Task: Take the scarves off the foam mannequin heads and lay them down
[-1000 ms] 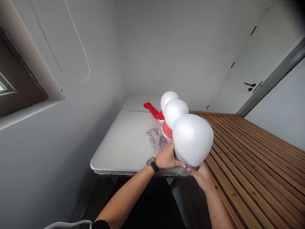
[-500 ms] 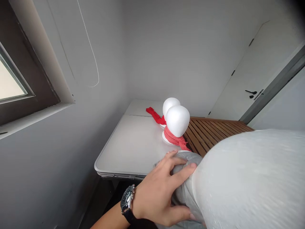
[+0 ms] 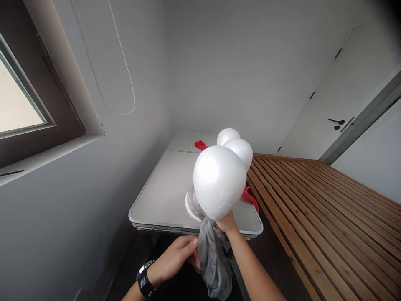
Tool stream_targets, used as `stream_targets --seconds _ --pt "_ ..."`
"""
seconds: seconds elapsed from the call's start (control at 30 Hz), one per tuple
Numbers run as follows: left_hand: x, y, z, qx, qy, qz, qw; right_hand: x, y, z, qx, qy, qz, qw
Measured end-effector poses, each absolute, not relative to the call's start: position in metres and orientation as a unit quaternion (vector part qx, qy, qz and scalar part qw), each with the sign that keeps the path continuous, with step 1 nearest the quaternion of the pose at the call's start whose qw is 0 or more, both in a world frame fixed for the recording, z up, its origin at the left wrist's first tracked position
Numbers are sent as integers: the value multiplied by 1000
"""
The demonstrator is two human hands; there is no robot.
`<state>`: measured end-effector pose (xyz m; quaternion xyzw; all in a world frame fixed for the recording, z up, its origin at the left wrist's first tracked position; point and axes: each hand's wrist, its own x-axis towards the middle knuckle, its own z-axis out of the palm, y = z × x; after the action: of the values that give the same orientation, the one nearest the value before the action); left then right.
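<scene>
1. nearest to us, our left hand is curled narrow, with its fingers against a grey cloth. we cannot tell how firmly it grips. a black wristwatch sits on that wrist.
2. our right hand is raised and cups the underside of a white foam head, holding it in the air over the table. the foam hides most of the hand, so we cannot see the fingers.
3. the grey cloth hangs from the lower part of the foam head, down between our hands. a round white base shows at the left of the head, partly behind the cloth.
4. beyond, a white folding table carries two more foam heads, one just behind the other. a red cloth lies left of them, and a strip of red fabric shows just right of the held head.
5. to the right runs a slatted wooden bench. farther off are a white door with a black handle, and a window at the left.
</scene>
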<state>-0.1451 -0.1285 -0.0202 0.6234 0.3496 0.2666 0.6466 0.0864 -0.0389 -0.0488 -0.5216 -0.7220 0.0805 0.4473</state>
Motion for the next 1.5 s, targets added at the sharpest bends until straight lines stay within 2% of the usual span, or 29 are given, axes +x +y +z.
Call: stream_targets --seconds 0.1,0.17,0.4,0.5,0.57,0.67,0.87,1.07,1.17,1.3,1.4,1.5 --pt "-148 -121 -21 643 512 353 447 55 -36 -52 -497 -670 197 516" --pt "-145 -115 -22 650 526 387 389 43 -38 -51 -486 -623 251 559" --pt "-133 -105 -30 653 509 416 376 55 -53 -48 -473 -579 312 586" --pt "-128 -104 -34 635 513 433 383 64 -69 -56 -520 -502 305 620" --pt "-122 -104 -36 620 523 445 379 66 -78 -59 -569 -464 308 605" --pt "-112 -104 -38 617 526 451 373 59 -87 -57 -590 -508 330 533" --pt "-104 -105 -34 652 540 419 326 41 -98 -52 -488 -549 449 508" --pt "-106 -94 -19 682 601 329 256 38 -108 -48 -446 -547 544 454" --pt "-107 -87 -16 683 615 308 248 43 -105 -53 -455 -517 548 475" --pt "-108 -85 -24 680 574 348 294 51 -102 -59 -563 -427 483 517" --pt "-108 -86 -33 672 515 372 380 55 -99 -51 -608 -502 397 470" --pt "-107 -88 -39 666 487 382 417 57 -94 -40 -611 -565 344 435"
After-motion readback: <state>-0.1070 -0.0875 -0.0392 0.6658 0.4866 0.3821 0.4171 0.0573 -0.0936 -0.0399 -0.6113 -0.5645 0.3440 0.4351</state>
